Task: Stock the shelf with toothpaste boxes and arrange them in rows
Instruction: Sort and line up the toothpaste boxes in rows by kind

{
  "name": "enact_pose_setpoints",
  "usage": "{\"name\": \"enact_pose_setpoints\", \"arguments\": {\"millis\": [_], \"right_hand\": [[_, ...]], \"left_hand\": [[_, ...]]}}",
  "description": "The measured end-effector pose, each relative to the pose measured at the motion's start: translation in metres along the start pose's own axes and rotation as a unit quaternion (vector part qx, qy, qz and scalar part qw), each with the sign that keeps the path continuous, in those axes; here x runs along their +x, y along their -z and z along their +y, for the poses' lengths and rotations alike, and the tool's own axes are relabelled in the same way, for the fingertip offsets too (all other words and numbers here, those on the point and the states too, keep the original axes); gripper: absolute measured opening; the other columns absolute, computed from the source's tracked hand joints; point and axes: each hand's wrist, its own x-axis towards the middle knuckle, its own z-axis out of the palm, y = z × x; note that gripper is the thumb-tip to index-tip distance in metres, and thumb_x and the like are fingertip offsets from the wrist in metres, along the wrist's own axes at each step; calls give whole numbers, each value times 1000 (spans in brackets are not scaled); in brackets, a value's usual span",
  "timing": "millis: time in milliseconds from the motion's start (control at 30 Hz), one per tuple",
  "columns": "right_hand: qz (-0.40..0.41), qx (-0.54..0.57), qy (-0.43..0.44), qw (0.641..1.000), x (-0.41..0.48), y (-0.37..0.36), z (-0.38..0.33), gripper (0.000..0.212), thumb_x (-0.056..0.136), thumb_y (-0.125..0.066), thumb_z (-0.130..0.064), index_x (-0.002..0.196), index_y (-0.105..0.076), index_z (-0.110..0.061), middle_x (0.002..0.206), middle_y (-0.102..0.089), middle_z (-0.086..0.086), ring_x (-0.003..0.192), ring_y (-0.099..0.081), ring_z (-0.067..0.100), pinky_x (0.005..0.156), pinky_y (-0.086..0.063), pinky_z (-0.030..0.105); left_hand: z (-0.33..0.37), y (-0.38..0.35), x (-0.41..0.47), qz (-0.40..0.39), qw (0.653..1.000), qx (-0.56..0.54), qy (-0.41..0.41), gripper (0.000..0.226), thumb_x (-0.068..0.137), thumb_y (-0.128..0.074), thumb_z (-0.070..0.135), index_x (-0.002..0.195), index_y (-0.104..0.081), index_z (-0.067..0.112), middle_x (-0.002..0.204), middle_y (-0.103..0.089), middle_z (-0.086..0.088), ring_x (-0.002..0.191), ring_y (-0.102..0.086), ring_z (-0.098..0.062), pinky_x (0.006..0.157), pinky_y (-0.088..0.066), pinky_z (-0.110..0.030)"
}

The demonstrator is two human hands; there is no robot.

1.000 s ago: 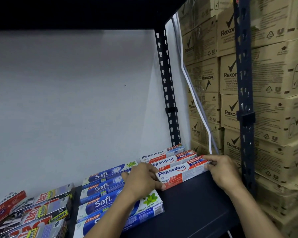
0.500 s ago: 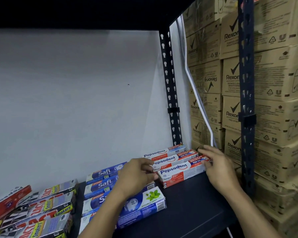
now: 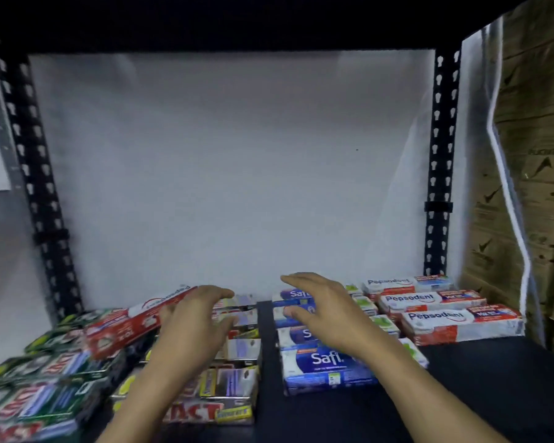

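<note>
Three red-and-white Pepsodent boxes (image 3: 461,321) lie in a row at the shelf's right end. Left of them lies a column of blue Safi boxes (image 3: 317,362). My right hand (image 3: 320,311) hovers over the back Safi boxes, fingers spread and holding nothing. My left hand (image 3: 192,324) hovers over the silver-and-red boxes (image 3: 234,378), fingers loosely extended. Another red Pepsodent box (image 3: 131,324) lies tilted on top of green boxes, and its right end is hidden behind my left hand. The frame is blurred by motion.
Green-and-red boxes (image 3: 42,398) are piled at the far left. The dark shelf board (image 3: 493,378) is bare at the front right. Black perforated uprights (image 3: 438,155) flank a white back wall. Brown cartons (image 3: 541,203) and a white cable (image 3: 506,187) stand to the right.
Both hands have let go of the front Pepsodent box and moved left, over the Safi and silver boxes. The view has swung left, showing the whole shelf bay.
</note>
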Motion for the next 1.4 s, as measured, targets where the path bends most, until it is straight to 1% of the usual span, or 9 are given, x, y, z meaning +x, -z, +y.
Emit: {"name": "enact_pose_setpoints", "arguments": {"millis": [167, 300, 400, 533, 700, 833, 1100, 1233, 1400], "right_hand": [[-89, -22, 67, 993, 39, -57, -59, 61, 97, -58, -36, 152, -30, -37, 154, -35, -9, 140, -32, 11, 114, -24, 25], [-128, -13, 90, 988, 66, -91, -91, 62, 95, -61, -33, 150, -32, -35, 148, -41, -5, 133, -40, 13, 113, -34, 34], [-145, -14, 76, 986, 84, -112, -99, 64, 93, -64, -33, 150, -34, -32, 150, -38, -3, 136, -38, 16, 112, -31, 33], [-152, -19, 40, 987, 95, -130, -98, 67, 95, -62, -33, 152, -28, -36, 162, -19, -1, 146, -26, 22, 117, -27, 40], [-117, 17, 19, 993, 95, -131, -92, 72, 95, -63, -22, 150, -24, -47, 163, -13, -5, 147, -22, 22, 112, -34, 38], [-32, 100, 51, 993, 87, -119, -85, 72, 95, -63, -17, 145, -29, -55, 160, -23, -7, 144, -28, 15, 113, -37, 35], [81, 248, 57, 964, 42, -69, -63, 55, 86, -71, -2, 127, -61, -37, 141, -50, -17, 127, -52, 7, 97, -54, 32], [106, 267, 31, 957, 3, -44, -37, 46, 84, -73, -3, 120, -70, -32, 137, -56, -18, 124, -55, 6, 82, -53, 15], [166, 245, -14, 955, -47, -14, -4, 45, 84, -72, -3, 120, -70, -30, 136, -58, -14, 126, -51, -3, 95, -47, 12]], "left_hand": [[-81, 43, -22, -26, 982, 136, 130, 66, 83, -63, 59, 142, -42, 41, 144, -44, 4, 133, -43, -22, 105, -34, -53], [-126, 55, -34, -29, 975, 102, 195, 68, 84, -64, 57, 144, -35, 45, 145, -44, 3, 132, -45, -25, 106, -34, -58], [-143, 50, -38, -6, 986, 24, 165, 56, 88, -64, 43, 138, -40, 46, 134, -56, 4, 116, -57, -21, 101, -44, -57], [-139, 48, -42, 73, 992, -10, 104, 44, 95, -60, 25, 137, -55, 35, 128, -58, 4, 105, -61, -18, 90, -54, -38], [-139, 51, -52, 183, 982, -36, 25, 40, 91, -68, 15, 129, -64, 27, 117, -55, 11, 98, -55, -8, 78, -53, -24], [-139, 55, -59, 243, 964, -100, -39, 41, 87, -71, 9, 126, -66, 21, 120, -55, 8, 105, -52, -1, 85, -46, -6], [-98, 40, -69, 221, 943, -214, -129, 43, 84, -74, 8, 124, -68, 20, 121, -60, 3, 117, -57, -15, 88, -54, -20], [-68, 25, -70, 218, 929, -267, -135, 36, 84, -77, 9, 118, -71, 17, 126, -57, 0, 121, -56, -15, 89, -57, -28], [-19, -1, -71, 202, 932, -265, -141, 32, 82, -79, 10, 112, -74, 19, 121, -55, -2, 116, -56, -9, 95, -47, -18]]}}
